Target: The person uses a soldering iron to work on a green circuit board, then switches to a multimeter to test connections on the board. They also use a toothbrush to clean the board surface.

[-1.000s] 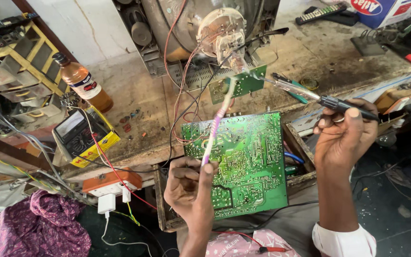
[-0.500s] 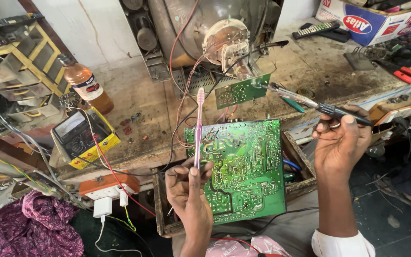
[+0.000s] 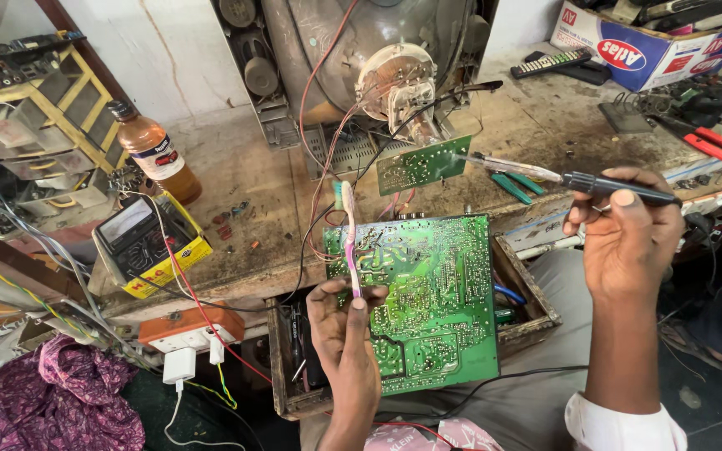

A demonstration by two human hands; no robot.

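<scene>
While two hands grip, left hand (image 3: pixel 346 330) clasps one toothbrush (image 3: pixel 349 240), right hand (image 3: pixel 628 234) one soldering iron (image 3: pixel 561 177).

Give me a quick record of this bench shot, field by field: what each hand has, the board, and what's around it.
left hand: left hand grips a pink toothbrush, bristles up, over the board
right hand: right hand holds a soldering iron, tip pointing left, off the board
board: large green circuit board, solder side up, resting on a wooden tray
behind: picture tube with a small green board at its neck
left side: yellow multimeter, brown bottle
</scene>
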